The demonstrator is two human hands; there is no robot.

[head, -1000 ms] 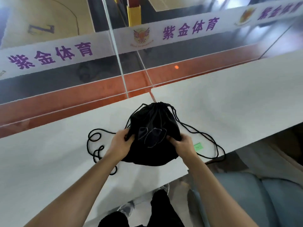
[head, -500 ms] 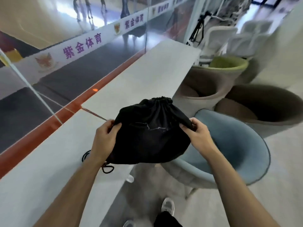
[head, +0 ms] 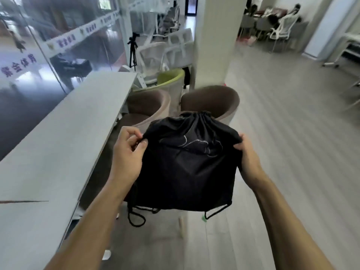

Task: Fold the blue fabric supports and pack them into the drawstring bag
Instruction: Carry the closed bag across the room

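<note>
Black drawstring bag (head: 187,168) (cinched) in midair

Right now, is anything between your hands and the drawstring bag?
Nothing visible does. The left hand and right hand pinch the drawstring bag by its upper sides, in the air beside the counter. Its mouth is cinched shut.

Bare hands, bare forearms: that's all of the person on show.
Left of the drawstring bag (head: 187,168) there's the left hand (head: 127,152), right of it the right hand (head: 248,154), both bare. Below the bag the left forearm (head: 91,223) and right forearm (head: 286,223) run in bare all the way from the frame's bottom edge. And up at the bag's top-left corner, a short-cut thumbnail (head: 144,141) shows clearly.
</note>
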